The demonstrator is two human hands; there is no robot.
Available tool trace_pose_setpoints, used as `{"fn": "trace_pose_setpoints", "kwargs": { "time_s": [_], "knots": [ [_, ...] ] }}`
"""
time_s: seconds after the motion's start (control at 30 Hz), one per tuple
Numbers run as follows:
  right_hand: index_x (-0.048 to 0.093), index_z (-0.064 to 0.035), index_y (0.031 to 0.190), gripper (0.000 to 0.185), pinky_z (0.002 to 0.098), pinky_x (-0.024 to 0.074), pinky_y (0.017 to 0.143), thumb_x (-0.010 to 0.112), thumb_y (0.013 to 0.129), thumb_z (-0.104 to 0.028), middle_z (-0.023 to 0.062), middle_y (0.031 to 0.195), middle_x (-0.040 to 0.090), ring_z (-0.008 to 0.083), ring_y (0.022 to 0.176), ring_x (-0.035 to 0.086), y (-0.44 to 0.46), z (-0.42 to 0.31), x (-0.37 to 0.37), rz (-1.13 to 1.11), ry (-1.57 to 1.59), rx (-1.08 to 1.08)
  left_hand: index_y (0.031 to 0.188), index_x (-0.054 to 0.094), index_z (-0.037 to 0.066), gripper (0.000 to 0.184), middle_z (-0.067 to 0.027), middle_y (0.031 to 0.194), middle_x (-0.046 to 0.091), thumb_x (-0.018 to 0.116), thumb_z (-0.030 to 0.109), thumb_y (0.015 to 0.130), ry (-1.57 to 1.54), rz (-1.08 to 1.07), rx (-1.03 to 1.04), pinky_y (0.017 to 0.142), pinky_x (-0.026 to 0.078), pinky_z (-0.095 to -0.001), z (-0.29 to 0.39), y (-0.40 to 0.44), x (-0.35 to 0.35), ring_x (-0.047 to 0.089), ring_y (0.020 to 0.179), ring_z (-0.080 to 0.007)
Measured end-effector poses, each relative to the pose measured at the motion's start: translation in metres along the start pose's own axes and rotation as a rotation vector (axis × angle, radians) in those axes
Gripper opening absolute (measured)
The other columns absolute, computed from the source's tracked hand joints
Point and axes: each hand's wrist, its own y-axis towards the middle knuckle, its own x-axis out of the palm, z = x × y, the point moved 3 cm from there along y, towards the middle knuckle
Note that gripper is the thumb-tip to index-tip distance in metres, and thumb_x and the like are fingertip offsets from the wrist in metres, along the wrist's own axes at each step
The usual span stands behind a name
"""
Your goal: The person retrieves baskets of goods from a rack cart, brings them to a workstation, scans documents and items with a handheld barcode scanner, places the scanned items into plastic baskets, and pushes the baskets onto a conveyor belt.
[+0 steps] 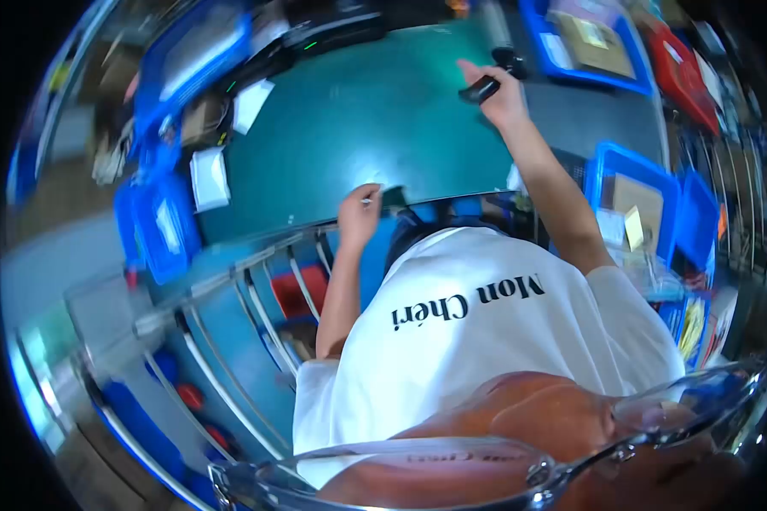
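Note:
My right hand [504, 98] is wrapped round a black handheld device [484, 88] above the far right part of the green work surface [315, 136]. Its thumb points up to the left. At the near edge of the surface, my left hand [360, 215] is closed on a small dark item [393, 198], which sticks out to the right of the fingers. Something small and shiny shows at those fingers, too blurred to name.
Blue trays with cardboard and papers stand at the upper right [648, 81] and right [601, 179]. White papers [210, 179] and blue bins [158, 226] are at left. A metal rack [230, 341] stands below left; a red tray [686, 77] is at far right.

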Motion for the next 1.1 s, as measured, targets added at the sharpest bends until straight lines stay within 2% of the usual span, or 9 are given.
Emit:
{"fn": "trace_pose_setpoints", "kwargs": {
  "time_s": [0.1,0.17,0.3,0.4,0.57,0.7,0.83,0.97,1.1],
  "knots": [
    [0.048,0.0006,0.102,0.023,0.0360,0.0520,0.086,0.057,0.081,-0.001,0.0278,0.122,0.056,0.0298,0.107,0.059,-0.034,0.101,0.071,-0.289,-0.218,0.456,0.099,0.068,0.002,0.020,-0.0166,0.093,0.068,0.062,0.016,0.086,0.137,-0.089,-0.085,0.075,0.051,-0.0403,0.024,-0.046,-0.001,0.065,0.085,-0.0345],
    [0.048,-0.0003,0.107,0.028,0.0336,0.0531,0.080,0.057,0.081,-0.001,0.0255,0.116,0.059,0.0275,0.100,0.062,-0.091,0.149,0.114,-0.420,-0.576,0.534,0.096,0.067,0.002,0.021,-0.0159,0.089,0.067,0.059,0.018,0.084,0.034,0.135,0.016,0.076,0.050,-0.0450,0.019,-0.091,-0.013,0.063,0.087,-0.0358],
    [0.046,0.0010,0.121,0.047,0.0290,0.0486,0.067,0.058,0.076,-0.002,0.0161,0.096,0.063,0.0202,0.071,0.058,-0.150,0.236,0.114,-0.805,-0.878,0.757,0.099,0.067,0.004,0.022,-0.0164,0.093,0.068,0.062,0.017,0.082,0.027,0.421,-0.431,0.078,0.051,-0.0428,-0.037,-0.214,-0.028,0.064,0.088,-0.0351],
    [0.049,0.0017,0.117,0.042,0.0257,0.0441,0.059,0.056,0.075,-0.002,0.0071,0.077,0.054,0.0140,0.063,0.052,-0.211,0.290,0.125,-0.904,-1.092,0.942,0.098,0.069,0.004,0.021,-0.0156,0.092,0.069,0.065,0.018,0.082,0.105,0.701,-0.722,0.075,0.053,-0.0383,-0.098,-0.330,-0.037,0.066,0.084,-0.0314],
    [0.059,-0.0014,0.103,0.030,0.0255,0.0398,0.052,0.063,0.073,0.001,0.0050,0.075,0.056,0.0118,0.054,0.049,-0.316,0.393,0.148,-1.356,-1.382,0.941,0.089,0.071,0.005,0.015,-0.0097,0.075,0.069,0.064,0.014,0.080,-0.225,1.403,-1.034,0.064,0.053,-0.0320,-0.144,-0.549,-0.063,0.067,0.068,-0.0183],
    [0.059,-0.0018,0.087,0.017,0.0273,0.0362,0.046,0.069,0.074,-0.005,0.0005,0.058,0.052,0.0104,0.047,0.047,-0.368,0.504,0.117,-1.786,-1.784,0.861,0.094,0.069,0.003,0.016,-0.0076,0.081,0.069,0.058,0.010,0.085,-0.695,1.621,-1.087,0.055,0.051,-0.0281,-0.178,-0.680,-0.075,0.064,0.066,-0.0144],
    [0.060,-0.0018,0.091,0.027,0.0280,0.0378,0.044,0.073,0.070,-0.011,0.0040,0.059,0.055,0.0118,0.047,0.050,-0.358,0.609,0.025,-1.758,-1.985,0.877,0.101,0.066,0.003,0.021,-0.0080,0.086,0.068,0.061,0.015,0.084,-0.946,1.582,-1.174,0.060,0.051,-0.0301,-0.249,-0.738,-0.037,0.063,0.070,-0.0153],
    [0.062,-0.0011,0.096,0.032,0.0302,0.0415,0.044,0.073,0.067,-0.010,0.0059,0.059,0.056,0.0146,0.045,0.053,-0.297,0.716,-0.056,-1.465,-2.116,0.779,0.108,0.063,0.003,0.034,-0.0103,0.092,0.067,0.070,0.020,0.079,-1.071,1.430,-1.135,0.068,0.051,-0.0313,-0.335,-0.714,-0.014,0.063,0.078,-0.0180],
    [0.065,0.0017,0.095,0.037,0.0364,0.0516,0.059,0.075,0.066,-0.018,0.0182,0.074,0.066,0.0255,0.061,0.064,-0.248,0.871,-0.110,-1.356,-2.281,0.494,0.118,0.055,0.000,0.055,-0.0144,0.102,0.065,0.076,0.031,0.077,-0.293,1.519,-1.318,0.084,0.049,-0.0408,-0.435,-0.694,-0.039,0.061,0.096,-0.0303]
  ]
}}
